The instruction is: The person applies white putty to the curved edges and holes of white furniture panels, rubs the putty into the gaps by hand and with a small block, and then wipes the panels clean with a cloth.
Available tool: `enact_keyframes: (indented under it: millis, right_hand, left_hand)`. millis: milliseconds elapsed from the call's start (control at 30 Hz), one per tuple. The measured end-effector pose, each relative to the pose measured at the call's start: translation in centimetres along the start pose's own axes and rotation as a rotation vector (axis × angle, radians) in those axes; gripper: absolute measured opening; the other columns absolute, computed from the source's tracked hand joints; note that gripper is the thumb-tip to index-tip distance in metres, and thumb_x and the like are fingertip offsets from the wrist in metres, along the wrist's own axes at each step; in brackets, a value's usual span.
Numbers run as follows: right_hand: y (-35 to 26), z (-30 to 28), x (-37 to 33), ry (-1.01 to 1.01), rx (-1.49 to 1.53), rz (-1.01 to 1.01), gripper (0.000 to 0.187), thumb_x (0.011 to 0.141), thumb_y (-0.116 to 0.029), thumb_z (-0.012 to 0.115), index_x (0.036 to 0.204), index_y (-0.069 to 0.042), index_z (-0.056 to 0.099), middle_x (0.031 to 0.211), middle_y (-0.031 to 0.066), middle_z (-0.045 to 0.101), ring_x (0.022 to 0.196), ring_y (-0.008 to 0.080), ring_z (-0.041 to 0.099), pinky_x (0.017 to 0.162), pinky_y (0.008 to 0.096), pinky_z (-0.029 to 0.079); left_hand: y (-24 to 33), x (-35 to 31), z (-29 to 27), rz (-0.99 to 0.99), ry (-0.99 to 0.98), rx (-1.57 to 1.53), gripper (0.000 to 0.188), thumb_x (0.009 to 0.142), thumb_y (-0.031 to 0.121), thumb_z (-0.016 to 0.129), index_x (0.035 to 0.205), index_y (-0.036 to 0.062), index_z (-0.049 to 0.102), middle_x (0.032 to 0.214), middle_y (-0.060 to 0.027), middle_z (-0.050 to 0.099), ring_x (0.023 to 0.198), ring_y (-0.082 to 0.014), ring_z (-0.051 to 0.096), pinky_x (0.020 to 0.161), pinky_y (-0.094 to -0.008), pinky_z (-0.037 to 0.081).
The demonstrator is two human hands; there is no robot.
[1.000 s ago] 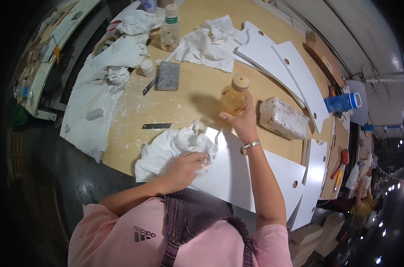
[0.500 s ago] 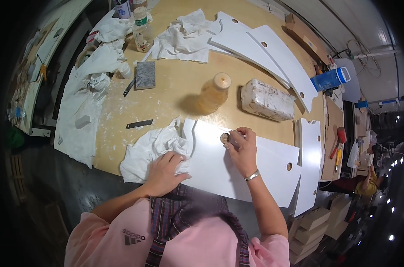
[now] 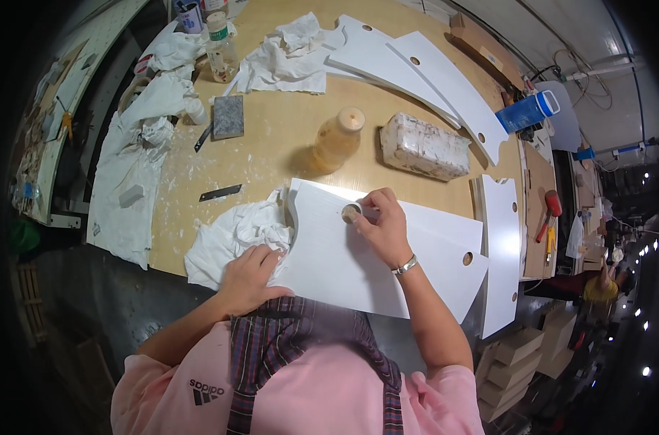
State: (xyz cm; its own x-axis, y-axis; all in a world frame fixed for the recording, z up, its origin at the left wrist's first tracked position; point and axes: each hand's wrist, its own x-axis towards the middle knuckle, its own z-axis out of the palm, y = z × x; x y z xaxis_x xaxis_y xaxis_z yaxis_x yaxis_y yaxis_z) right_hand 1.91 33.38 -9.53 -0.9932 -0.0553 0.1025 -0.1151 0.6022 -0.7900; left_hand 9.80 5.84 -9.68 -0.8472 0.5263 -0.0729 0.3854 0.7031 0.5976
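A white panel [image 3: 329, 268] with a curved left end and two round holes lies in front of me. My right hand [image 3: 382, 225] is closed in a pinch at the upper hole [image 3: 351, 213], its thumb and fingertips at the rim. Whatever sits between those fingers is too small to make out. A crumpled white cloth [image 3: 231, 235] is bunched against the panel's left end. Over the cloth's near edge lies my left hand [image 3: 251, 279], fingers stretched and thumb spread beside the panel's corner.
Beyond the panel stand a bottle of amber liquid [image 3: 336, 141] and a wrapped white block [image 3: 425, 146]. Further white panels [image 3: 394, 65] lie at the back, another [image 3: 500, 246] at the right. A grey sanding pad [image 3: 228, 117] and a dark blade strip [image 3: 220, 193] lie left.
The view has shifted a little. My right fingertips have shifted slightly at the rim of the upper hole. My left hand stays on the cloth.
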Motion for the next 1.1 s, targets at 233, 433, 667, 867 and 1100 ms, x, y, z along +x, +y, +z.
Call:
enact_keyframes:
  millis: [233,433,667,867,1100]
  right_hand:
    - [-0.9,-0.6,-0.4,-0.208,-0.488,0.189,0.032,0.092,-0.030,0.043,0.080,-0.007,0.060,0.068,0.0179,0.062,0.067,0.0370,0.061,0.064,0.0490,0.046]
    - [-4.0,-5.9,-1.4,-0.027,-0.196,0.270,0.039,0.094,-0.029,0.036,0.073,-0.006,0.059,0.074,0.0160,0.063,0.074,0.0365,0.058,0.068,0.0471,0.044]
    - [-2.9,-4.7,-8.2,0.031,0.035,0.396,0.037,0.095,-0.029,0.033,0.083,-0.006,0.059,0.079,0.0164,0.062,0.078,0.0375,0.058,0.072,0.0450,0.044]
    - [-2.9,-5.3,-11.6,0.132,-0.006,0.445,0.033,0.095,-0.030,0.037,0.080,-0.009,0.059,0.073,0.0131,0.063,0.071,0.0336,0.061,0.065,0.0437,0.046]
    - [-1.4,-5.0,-15.0,0.506,-0.005,0.486,0.035,0.094,-0.031,0.040,0.080,-0.006,0.060,0.070,0.0153,0.060,0.070,0.0351,0.059,0.065,0.0434,0.044]
  left_hand:
    - [-1.5,-0.3,-0.2,0.020,0.156,-0.172,0.049,0.068,0.019,0.076,0.108,-0.0002,0.058,0.101,-0.0150,0.058,0.091,-0.0313,0.059,0.076,-0.0382,0.049]
    - [2.5,3.7,-6.0,0.027,0.364,-0.730,0.031,0.079,0.006,0.056,0.107,-0.0062,0.059,0.108,-0.0167,0.059,0.099,-0.0220,0.057,0.086,-0.0316,0.044]
    - [8.5,6.6,-5.9,0.428,-0.055,-0.841,0.025,0.084,0.020,0.062,0.091,-0.0035,0.067,0.100,-0.0116,0.050,0.090,-0.0219,0.052,0.079,-0.0315,0.043]
    - [8.6,7.6,-4.9,0.329,-0.396,-1.006,0.020,0.069,0.011,0.068,0.084,-0.0023,0.069,0.086,-0.0054,0.052,0.082,-0.0171,0.052,0.072,-0.0270,0.041]
    - [11.4,10.8,-2.1,0.228,-0.283,-0.877,0.013,0.066,0.004,0.064,0.077,-0.0013,0.066,0.077,-0.0031,0.050,0.067,-0.0116,0.048,0.062,-0.0229,0.037]
